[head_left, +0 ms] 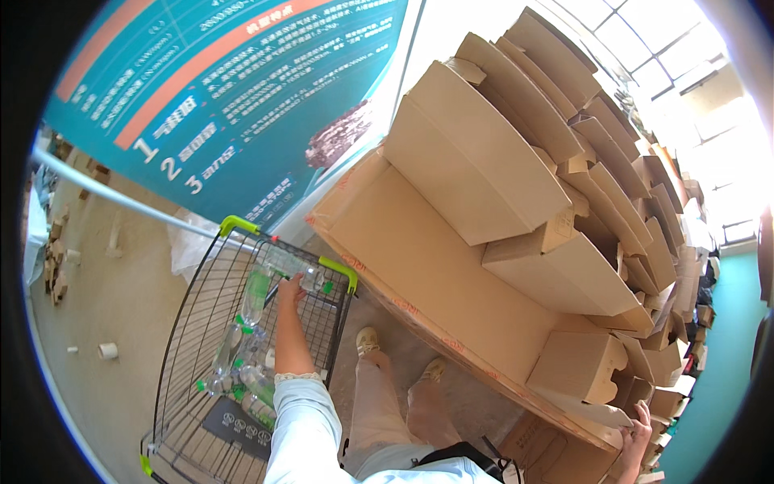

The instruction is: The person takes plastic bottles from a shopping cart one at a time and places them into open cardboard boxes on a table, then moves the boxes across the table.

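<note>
My left hand [291, 290] reaches into a black wire shopping cart [182, 335] and is closed around a clear plastic bottle [310, 276] with a green cap. Several more clear bottles [256, 295] with green caps lie in the cart below and beside it; my forearm hides part of them. At the lower right, my right hand [637, 431] has its fingers at the corner of a cardboard box flap [592, 414], gripping its edge. That flap lies by the near right end of a large open cardboard carton [431, 286].
Many folded brown boxes [516, 153] stand in rows inside and behind the carton. A teal printed banner [242, 97] rises beyond the cart. A white tape roll [107, 351] lies on the floor at left. My feet stand between cart and carton.
</note>
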A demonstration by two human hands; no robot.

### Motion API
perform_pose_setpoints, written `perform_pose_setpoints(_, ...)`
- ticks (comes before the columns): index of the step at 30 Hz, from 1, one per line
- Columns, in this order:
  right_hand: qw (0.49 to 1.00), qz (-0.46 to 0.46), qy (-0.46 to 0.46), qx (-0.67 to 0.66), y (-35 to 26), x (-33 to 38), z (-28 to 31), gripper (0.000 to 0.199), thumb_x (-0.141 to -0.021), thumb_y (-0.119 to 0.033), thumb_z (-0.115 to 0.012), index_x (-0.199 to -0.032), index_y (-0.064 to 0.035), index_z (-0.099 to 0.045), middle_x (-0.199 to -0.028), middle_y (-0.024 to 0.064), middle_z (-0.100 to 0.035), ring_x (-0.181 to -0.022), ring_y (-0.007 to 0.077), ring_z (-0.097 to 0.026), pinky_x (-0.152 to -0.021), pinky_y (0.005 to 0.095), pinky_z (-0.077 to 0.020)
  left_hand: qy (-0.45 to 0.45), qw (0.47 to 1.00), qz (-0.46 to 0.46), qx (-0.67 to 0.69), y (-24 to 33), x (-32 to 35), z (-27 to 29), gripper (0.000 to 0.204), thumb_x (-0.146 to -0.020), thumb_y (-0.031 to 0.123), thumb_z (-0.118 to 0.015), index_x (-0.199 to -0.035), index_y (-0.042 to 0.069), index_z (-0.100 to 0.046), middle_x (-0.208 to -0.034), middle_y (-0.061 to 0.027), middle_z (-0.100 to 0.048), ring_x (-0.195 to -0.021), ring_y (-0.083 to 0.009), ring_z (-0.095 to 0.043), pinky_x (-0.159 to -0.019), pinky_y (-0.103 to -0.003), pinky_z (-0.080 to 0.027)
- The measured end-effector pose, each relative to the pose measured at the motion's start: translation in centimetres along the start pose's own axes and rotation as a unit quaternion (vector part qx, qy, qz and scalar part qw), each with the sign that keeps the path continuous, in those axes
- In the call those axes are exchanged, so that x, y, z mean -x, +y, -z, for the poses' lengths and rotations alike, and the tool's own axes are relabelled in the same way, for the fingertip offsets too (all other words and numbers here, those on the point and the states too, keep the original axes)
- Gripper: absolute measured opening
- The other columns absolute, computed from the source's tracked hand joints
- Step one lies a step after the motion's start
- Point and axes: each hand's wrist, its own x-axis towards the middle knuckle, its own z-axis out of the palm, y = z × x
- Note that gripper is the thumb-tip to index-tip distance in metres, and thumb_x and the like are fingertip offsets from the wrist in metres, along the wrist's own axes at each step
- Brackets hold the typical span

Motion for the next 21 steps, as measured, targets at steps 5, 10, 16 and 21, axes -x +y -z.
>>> perform_pose_setpoints(5, 0.999, -0.026, -0.006, 0.044, 1.1, -0.1, 0.3, 0.024, -0.057, -0.002, -0.068, -0.079, 0.0085, -0.065, -0.132, 0.0231, -0.058, -0.131, 0.0416, -0.047, -0.111, 0.0453, -0.0353, 0.055, 0.995, -0.048, 0.073, -1.9, -6.4, -1.2, 0.043, -0.065, 0.018, -0.087, -0.095, -0.005, -0.067, -0.081, -0.0120, -0.065, -0.063, -0.0196, -0.062, -0.050, -0.035, -0.047)
perform_pose_setpoints(10, 0.997, -0.052, 0.005, 0.060, -1.5, 0.0, -0.1, 0.018, -0.056, 0.005, -0.066, -0.074, 0.0070, -0.063, -0.129, 0.0226, -0.060, -0.129, 0.0423, -0.047, -0.109, 0.0453, -0.0370, 0.049, 0.990, -0.109, 0.068, -4.0, -7.5, -1.0, 0.049, -0.062, 0.020, -0.088, -0.094, -0.012, -0.067, -0.087, -0.0165, -0.067, -0.071, -0.0251, -0.064, -0.060, -0.041, -0.051)
perform_pose_setpoints(16, 0.998, -0.055, 0.039, 0.018, -1.9, 0.7, -0.4, 0.019, -0.056, 0.005, -0.069, -0.075, 0.0048, -0.064, -0.124, 0.0200, -0.063, -0.127, 0.0396, -0.050, -0.107, 0.0452, -0.0386, -0.022, 0.999, 0.005, -0.030, -1.9, -0.6, 3.7, 0.040, -0.075, 0.019, -0.078, -0.106, 0.000, -0.063, -0.094, -0.0127, -0.065, -0.079, -0.0275, -0.065, -0.063, -0.043, -0.055)
perform_pose_setpoints(21, 0.998, -0.035, 0.050, -0.015, -1.7, 0.8, -0.3, 0.019, -0.057, 0.003, -0.070, -0.076, 0.0019, -0.070, -0.121, 0.0161, -0.065, -0.124, 0.0377, -0.052, -0.106, 0.0442, -0.0411, -0.178, 0.971, 0.040, 0.154, -0.4, 7.4, 10.7, 0.039, -0.082, 0.029, -0.068, -0.107, 0.000, -0.059, -0.087, -0.0168, -0.066, -0.071, -0.0284, -0.066, -0.054, -0.043, -0.053)
